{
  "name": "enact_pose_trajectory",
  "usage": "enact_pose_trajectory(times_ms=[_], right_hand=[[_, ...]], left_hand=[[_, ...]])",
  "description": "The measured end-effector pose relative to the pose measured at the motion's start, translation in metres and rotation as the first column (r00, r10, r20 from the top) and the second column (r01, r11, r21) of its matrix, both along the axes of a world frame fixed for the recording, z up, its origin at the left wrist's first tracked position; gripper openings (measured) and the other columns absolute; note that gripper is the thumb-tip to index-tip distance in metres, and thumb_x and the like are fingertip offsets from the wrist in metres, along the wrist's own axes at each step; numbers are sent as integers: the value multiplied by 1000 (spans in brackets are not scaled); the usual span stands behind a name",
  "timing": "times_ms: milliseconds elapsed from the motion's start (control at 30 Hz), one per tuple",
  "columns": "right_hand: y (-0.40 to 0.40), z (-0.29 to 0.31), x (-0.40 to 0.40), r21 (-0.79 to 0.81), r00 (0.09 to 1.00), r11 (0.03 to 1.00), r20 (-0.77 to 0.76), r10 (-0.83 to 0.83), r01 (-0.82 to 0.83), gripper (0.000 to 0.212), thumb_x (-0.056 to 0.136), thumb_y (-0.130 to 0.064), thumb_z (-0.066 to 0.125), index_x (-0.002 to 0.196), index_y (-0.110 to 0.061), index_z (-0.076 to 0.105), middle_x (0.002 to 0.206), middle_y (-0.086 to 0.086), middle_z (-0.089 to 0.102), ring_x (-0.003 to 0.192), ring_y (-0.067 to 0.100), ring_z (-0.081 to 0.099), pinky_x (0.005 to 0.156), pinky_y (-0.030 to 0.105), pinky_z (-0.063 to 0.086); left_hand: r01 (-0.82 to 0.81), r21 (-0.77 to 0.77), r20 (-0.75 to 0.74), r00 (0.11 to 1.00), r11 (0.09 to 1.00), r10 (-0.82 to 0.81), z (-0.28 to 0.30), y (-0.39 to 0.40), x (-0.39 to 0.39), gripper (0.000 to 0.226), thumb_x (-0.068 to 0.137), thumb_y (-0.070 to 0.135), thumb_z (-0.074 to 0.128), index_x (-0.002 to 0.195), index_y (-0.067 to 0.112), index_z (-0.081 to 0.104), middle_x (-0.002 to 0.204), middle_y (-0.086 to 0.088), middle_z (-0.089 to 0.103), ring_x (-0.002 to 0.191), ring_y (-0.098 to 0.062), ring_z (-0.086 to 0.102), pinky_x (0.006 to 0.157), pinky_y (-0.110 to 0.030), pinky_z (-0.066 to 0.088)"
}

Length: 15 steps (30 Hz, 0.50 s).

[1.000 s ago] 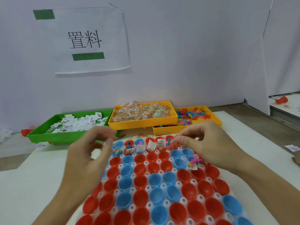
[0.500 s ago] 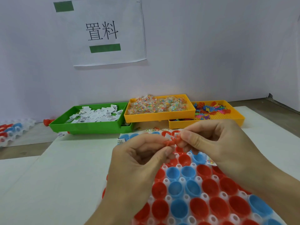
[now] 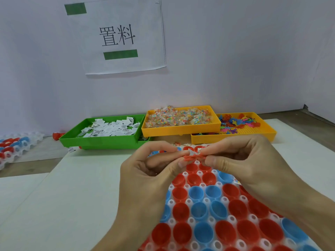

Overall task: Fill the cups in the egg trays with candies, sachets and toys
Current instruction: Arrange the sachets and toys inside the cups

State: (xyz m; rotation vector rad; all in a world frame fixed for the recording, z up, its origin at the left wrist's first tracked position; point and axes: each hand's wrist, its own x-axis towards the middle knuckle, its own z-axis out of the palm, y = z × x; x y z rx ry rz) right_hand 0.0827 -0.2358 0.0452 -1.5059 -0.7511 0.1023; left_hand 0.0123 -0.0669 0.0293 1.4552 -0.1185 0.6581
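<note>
A: While the small red toy (image 3: 193, 157) is being pinched between both grips, left hand (image 3: 154, 176) and right hand (image 3: 248, 165), above the far rows of the egg tray (image 3: 224, 200), what is being risked?

B: If it is being pulled apart, it could be flung past the tray onto the tabletop (image 3: 72, 196), or dropped into a cup already filled at the tray's far edge.
</note>
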Motion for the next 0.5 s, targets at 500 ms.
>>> enact_pose_trajectory(times_ms=[500], right_hand=[[3, -3, -1, 55, 995, 996, 74, -67, 63, 19, 60, -17, 78, 78, -21, 82, 81, -3, 78, 80, 10, 75, 70, 15, 57]], left_hand=[[83, 4, -60, 995, 997, -82, -1, -1, -1, 28, 69, 16, 88, 95, 20, 78, 89, -11, 77, 82, -25, 75, 69, -22, 58]])
